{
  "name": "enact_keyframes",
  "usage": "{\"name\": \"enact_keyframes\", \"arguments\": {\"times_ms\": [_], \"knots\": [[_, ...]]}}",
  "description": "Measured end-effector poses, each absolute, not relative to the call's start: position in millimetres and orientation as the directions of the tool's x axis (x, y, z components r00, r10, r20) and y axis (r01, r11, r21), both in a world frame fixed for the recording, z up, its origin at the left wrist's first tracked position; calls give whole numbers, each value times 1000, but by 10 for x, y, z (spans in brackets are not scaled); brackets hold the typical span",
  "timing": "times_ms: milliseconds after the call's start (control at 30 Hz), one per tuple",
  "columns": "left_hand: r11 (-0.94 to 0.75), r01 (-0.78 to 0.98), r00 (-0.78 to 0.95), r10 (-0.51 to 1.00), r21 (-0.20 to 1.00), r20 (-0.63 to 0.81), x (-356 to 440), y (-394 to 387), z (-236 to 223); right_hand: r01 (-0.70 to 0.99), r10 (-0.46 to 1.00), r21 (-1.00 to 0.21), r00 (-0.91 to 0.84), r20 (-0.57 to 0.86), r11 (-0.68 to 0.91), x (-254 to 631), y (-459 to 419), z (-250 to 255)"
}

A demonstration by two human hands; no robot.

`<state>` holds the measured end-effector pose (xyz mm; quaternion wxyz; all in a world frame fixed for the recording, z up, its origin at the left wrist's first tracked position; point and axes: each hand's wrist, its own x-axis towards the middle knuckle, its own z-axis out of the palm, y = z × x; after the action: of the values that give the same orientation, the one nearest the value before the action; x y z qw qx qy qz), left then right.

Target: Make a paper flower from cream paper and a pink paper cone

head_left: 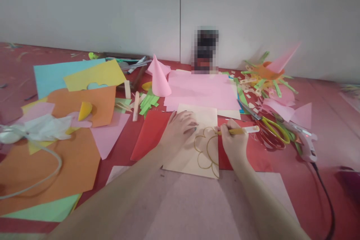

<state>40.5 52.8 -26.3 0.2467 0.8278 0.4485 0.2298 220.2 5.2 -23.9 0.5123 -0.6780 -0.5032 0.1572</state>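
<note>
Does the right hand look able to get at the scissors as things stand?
Probably yes, though the right hand grips a pen and would likely need to put it down first. The scissors lie close by on its right, and nothing seems to cover them.

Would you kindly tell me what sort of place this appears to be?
Probably a paper-craft work area: coloured paper sheets, scissors and what looks like a glue gun lie around the person.

Diffuse light, soft shadows, slight blur.
</note>
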Motion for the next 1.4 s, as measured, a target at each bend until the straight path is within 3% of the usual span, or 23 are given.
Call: {"name": "enact_keyframes", "arguments": {"times_ms": [100, 267, 433, 700, 1000, 1400], "knots": [[-476, 632, 489, 857, 612, 161, 406, 527, -263, 559, 839, -829, 440, 321, 24, 2208, 53, -218], [-487, 642, 501, 851, 592, 157, 397, 524, -261, 477, 833, -876, 458, 310, 64, 2189, 61, -184], [-503, 634, 501, 846, 588, 183, 399, 522, -263, 553, 838, -832, 438, 325, 34, 2192, 61, -209], [-493, 629, 491, 851, 601, 185, 399, 521, -268, 460, 836, -887, 476, 272, 27, 2206, 78, -189], [-493, 612, 492, 849, 618, 191, 405, 513, -262, 549, 864, -836, 413, 288, 16, 2197, 87, -171], [-476, 623, 485, 858, 620, 171, 413, 510, -224, 503, 890, -864, 380, 252, 30, 2228, 91, -229]]}}
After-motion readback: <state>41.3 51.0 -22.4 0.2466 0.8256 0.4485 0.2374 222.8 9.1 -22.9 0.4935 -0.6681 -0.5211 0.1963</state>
